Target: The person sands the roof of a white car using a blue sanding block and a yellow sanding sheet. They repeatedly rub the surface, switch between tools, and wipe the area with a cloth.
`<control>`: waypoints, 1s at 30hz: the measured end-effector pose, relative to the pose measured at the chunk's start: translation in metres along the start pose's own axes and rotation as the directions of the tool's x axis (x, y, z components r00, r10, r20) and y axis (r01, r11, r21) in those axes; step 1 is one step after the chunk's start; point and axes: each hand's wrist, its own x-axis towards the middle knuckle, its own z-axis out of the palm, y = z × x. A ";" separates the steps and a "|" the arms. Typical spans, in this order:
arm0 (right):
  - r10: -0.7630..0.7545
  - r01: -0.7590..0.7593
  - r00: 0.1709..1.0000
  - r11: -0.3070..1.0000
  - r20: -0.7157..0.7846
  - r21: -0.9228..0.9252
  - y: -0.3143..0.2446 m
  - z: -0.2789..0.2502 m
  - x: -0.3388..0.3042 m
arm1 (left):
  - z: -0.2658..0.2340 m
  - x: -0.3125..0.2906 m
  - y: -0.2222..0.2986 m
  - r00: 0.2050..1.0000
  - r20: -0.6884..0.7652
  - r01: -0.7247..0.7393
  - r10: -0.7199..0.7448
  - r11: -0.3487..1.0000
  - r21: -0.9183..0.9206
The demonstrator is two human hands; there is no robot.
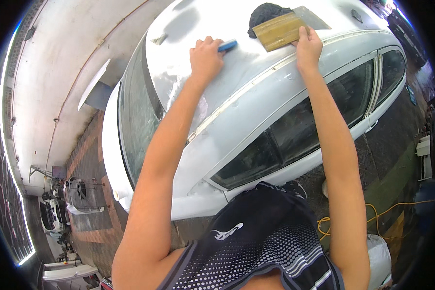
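Left hand is curling partly closed around a small blue block over the white car roof, while the right hand, off to its right, is pinching a flat yellowish-brown rectangular sheet; beyond and left of that hand, a crumpled black cloth is lying.

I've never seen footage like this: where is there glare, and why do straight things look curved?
Head view: glare washes out part of the roof beyond the left hand; head view: the fisheye lens bends the car's side, and the corners go black; head view: the blue block stands out clearly from the pale roof.
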 end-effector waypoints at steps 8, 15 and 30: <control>-0.010 0.010 1.000 0.994 0.000 0.111 -0.003 -0.001 -0.006 | -0.075 -0.152 -0.007 0.982 0.001 -0.186 0.186 0.979 -0.086; 0.107 -0.118 0.993 0.936 0.050 0.333 -0.017 -0.019 -0.001 | -0.099 -0.182 0.010 0.940 -0.211 0.213 -0.269 0.944 -0.253; 0.430 -0.601 0.746 0.764 0.508 0.237 -0.057 0.043 -0.193 | -0.133 -0.186 0.075 0.947 -0.194 0.149 -0.258 0.883 -0.446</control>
